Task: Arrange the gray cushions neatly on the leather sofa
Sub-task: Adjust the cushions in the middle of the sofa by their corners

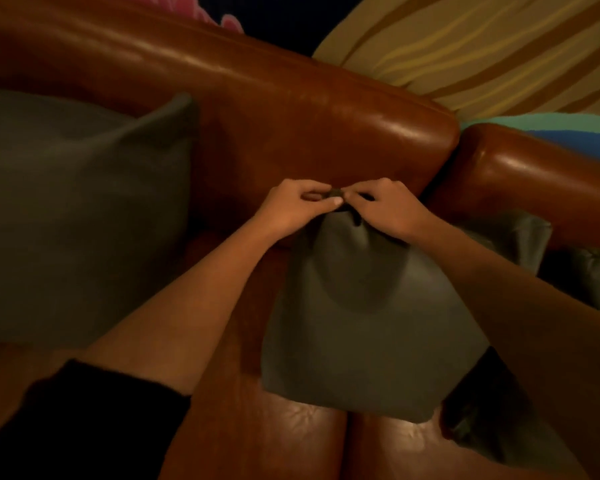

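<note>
- The left hand (297, 207) and the right hand (385, 211) both pinch the top corner of the middle gray cushion (354, 323).
- It stands on the leather sofa (291, 126) seat.
- The big gray cushion (77, 209) leans on the sofa's back.

This is looking like a living room in a home. A brown leather sofa (291, 109) is filling most of the view, its padded back and arm shining under dim, warm light. Soft furnishings are sitting on the sofa's seat: a big gray cushion (77, 209) is leaning against the sofa's back, and a smaller gray cushion (361, 323) is standing nearer the sofa's arm. Behind the sofa, a yellow striped shape (482, 46) and a pink shape (215, 12) are showing, whether paint or cloth is unclear.
</note>
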A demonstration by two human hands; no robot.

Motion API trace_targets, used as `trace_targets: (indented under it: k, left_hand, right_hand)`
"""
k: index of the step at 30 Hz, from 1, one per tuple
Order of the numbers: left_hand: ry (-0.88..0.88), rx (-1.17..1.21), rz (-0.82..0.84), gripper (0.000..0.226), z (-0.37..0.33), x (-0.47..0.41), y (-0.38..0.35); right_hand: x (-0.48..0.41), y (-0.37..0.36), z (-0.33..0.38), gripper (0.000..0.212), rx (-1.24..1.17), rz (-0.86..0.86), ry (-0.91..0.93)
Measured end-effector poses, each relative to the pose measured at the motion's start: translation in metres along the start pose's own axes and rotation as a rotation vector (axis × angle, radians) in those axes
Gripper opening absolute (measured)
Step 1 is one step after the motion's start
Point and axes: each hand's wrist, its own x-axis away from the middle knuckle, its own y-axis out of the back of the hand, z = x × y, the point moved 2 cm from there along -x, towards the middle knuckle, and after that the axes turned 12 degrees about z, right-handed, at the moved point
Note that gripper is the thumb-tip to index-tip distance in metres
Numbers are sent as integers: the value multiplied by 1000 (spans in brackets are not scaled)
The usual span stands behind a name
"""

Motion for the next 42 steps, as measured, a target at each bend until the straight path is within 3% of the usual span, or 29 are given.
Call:
trace_targets:
  k: [4,7,16,21,25,30,33,35,38,42]
  left_hand:
    - [-53,-179,-46,28,-10,-12,-4]
    - [-38,-154,-99,21,-7,-14,0]
    - [78,396,-313,15,-2,-16,24]
    - [8,577,-148,47,-7,-24,11]
    - [-62,422,-294,42,-10,-28,22]
    - [-350,-98,-383,19,-21,-25,38]
    - [-429,-128,-440,22,-14,-17,25]
    - [-349,-76,-430,25,-5,-16,25]
    - [-292,75,-320,11,-8,-17,33]
    - [-303,39,-350,4,-18,-17,37]
  right_hand:
    - [5,-3,-7,31,-11,-68,-23]
    - [9,-3,-13,38,3,-110,-36]
    - [10,-8,-31,61,-11,-4,-206]
    - [14,-8,-32,59,5,-46,-175]
    - [16,-9,-31,56,12,-102,-132]
    - [15,-9,-30,53,-13,-129,-131]
    - [17,-9,-29,54,6,-117,-132]
    - [19,-8,-29,55,26,-127,-126]
    - [21,-7,-27,54,38,-125,-112]
    - [23,-7,-28,54,12,-141,-125]
